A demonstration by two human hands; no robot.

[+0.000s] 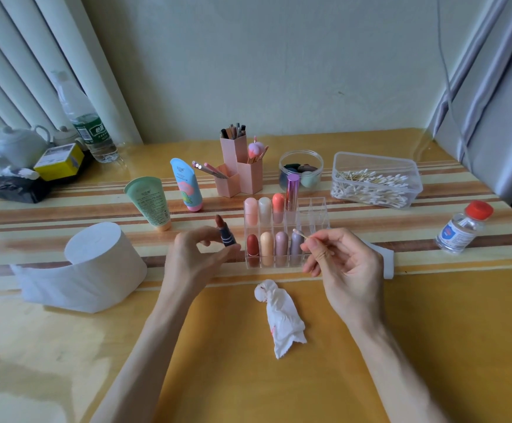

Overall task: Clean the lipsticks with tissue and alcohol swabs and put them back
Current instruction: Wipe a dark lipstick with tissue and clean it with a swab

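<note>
My left hand (pixel 192 257) pinches the dark base of an uncapped brown-red lipstick (pixel 225 232), held upright just left of the clear lipstick organizer (pixel 315 215). My right hand (pixel 344 264) pinches a cotton swab (pixel 300 234), its tip pointing left toward the lipstick, a short gap away. The organizer holds several capped lipsticks in two rows, with a purple tube (pixel 292 190) at the back. A crumpled, stained tissue (pixel 280 315) lies on the table in front of me. The alcohol bottle (pixel 463 228) with a red cap stands at the right.
A toilet paper roll (pixel 102 267) sits at the left. A clear box of cotton swabs (pixel 373 180), a jar of sponges (pixel 301 170), pink brush holders (pixel 239 169) and two cream tubes (pixel 169 203) stand behind. A water bottle (pixel 88 126) and teapot (pixel 17 145) are far left.
</note>
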